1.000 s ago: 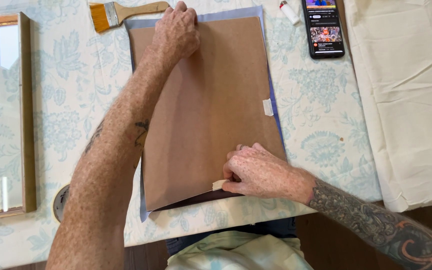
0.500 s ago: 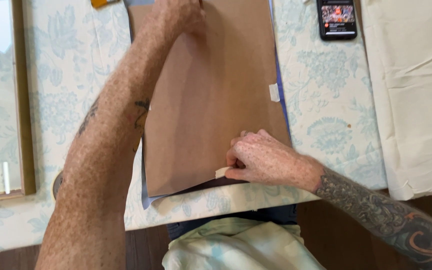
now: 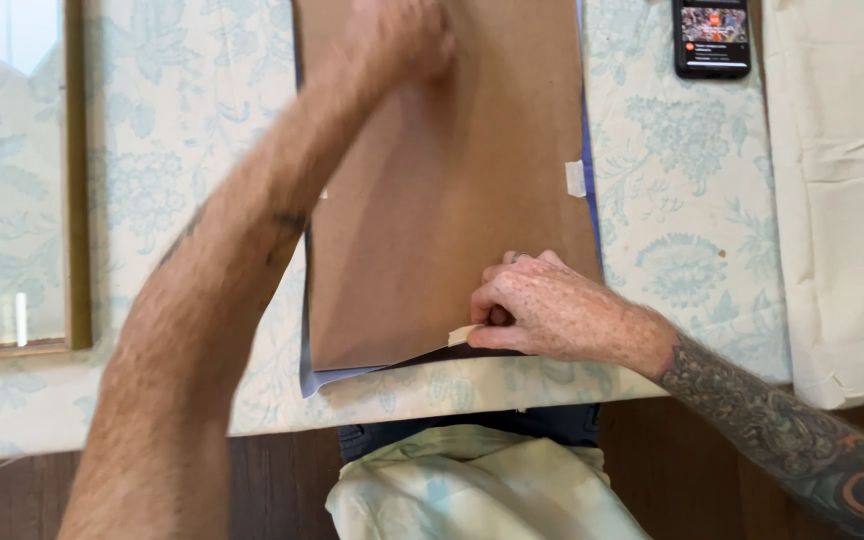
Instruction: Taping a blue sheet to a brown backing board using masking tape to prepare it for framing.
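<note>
Right hand (image 3: 552, 310) had its fingers (image 3: 500, 288) pinched on a short strip of pale masking tape (image 3: 464, 334) at the near edge of the flat brown paper sheet (image 3: 452, 200). Left hand (image 3: 397, 40), blurred, pressed flat on the sheet's far end, grasping nothing. One tape tab (image 3: 576, 178) already sat on the right edge; the near edge looked unfinished, lifting off the floral-clothed bench (image 3: 692, 250).

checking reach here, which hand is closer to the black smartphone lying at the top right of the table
Left. The left hand presses the brown paper sheet near the top, level with the black smartphone; the right hand pinches tape at the sheet's bottom edge, farther away.
</note>
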